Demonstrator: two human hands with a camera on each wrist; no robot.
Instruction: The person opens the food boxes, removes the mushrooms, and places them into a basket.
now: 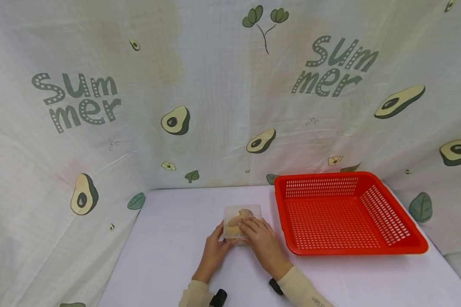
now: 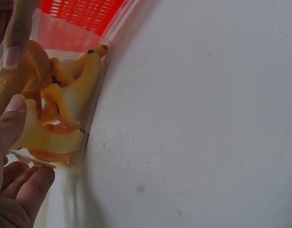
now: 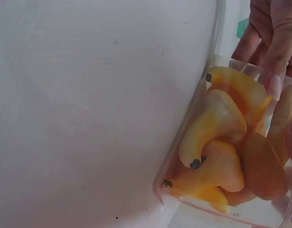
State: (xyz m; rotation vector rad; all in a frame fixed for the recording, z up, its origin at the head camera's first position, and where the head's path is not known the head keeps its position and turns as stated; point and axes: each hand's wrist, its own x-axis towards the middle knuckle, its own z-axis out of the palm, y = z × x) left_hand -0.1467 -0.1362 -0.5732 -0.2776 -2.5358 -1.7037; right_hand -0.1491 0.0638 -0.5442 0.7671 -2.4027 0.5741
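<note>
A clear plastic box (image 1: 231, 232) at the middle of the table holds several yellow-orange, banana-shaped pieces (image 2: 74, 90) with dark tips. Smooth brown, elongated pieces (image 3: 264, 166) lie among them, heaped up to the rim. My left hand (image 1: 213, 254) grips the box at its near left corner, thumb against the clear wall and the other fingers curled beneath, as the left wrist view shows. From the right, my right hand (image 1: 263, 241) reaches over the box, its extended fingers resting on the brown pieces at the top. Part of the contents is hidden beneath those fingers.
A red perforated plastic basket (image 1: 336, 221) stands to the right of the box. White cloth covers the table (image 1: 169, 238). Behind it hangs a pale curtain (image 1: 215, 85) printed with avocados, leaves and lettering.
</note>
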